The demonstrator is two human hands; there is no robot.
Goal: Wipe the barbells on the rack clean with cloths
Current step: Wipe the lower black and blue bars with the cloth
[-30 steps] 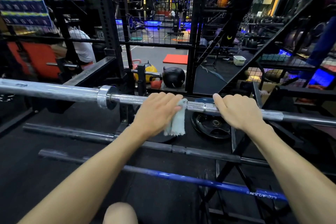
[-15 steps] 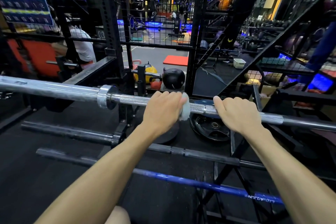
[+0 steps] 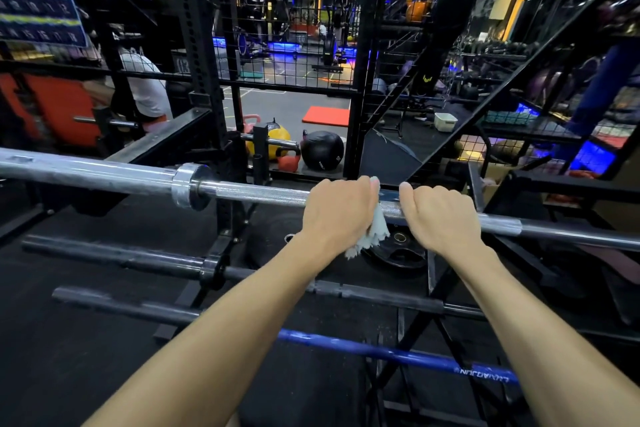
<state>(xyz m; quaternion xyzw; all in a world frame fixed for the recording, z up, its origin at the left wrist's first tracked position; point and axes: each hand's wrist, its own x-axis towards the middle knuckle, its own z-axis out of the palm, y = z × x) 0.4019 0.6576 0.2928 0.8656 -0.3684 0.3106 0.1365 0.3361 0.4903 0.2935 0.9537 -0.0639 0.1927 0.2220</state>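
Note:
A silver barbell (image 3: 256, 196) runs across the view on the top level of the black rack (image 3: 221, 246). My left hand (image 3: 337, 210) grips its knurled shaft through a pale cloth (image 3: 372, 234), whose loose end hangs below the bar. My right hand (image 3: 438, 215) grips the bare shaft just right of it, fingers curled over the top. The two hands nearly touch. Below lie a dark grey barbell (image 3: 145, 262) and a lower one with a blue shaft (image 3: 398, 354).
A black weight plate (image 3: 398, 255) lies on the floor under the hands. Behind the rack stand a mesh fence (image 3: 294, 45), a black medicine ball (image 3: 322, 151), a yellow ball and red kettlebells. A person in a white shirt (image 3: 143, 87) sits at the back left.
My left hand has slid rightward along the silver bar with the cloth, closing the gap to my right hand. The right hand has stayed gripping the same spot.

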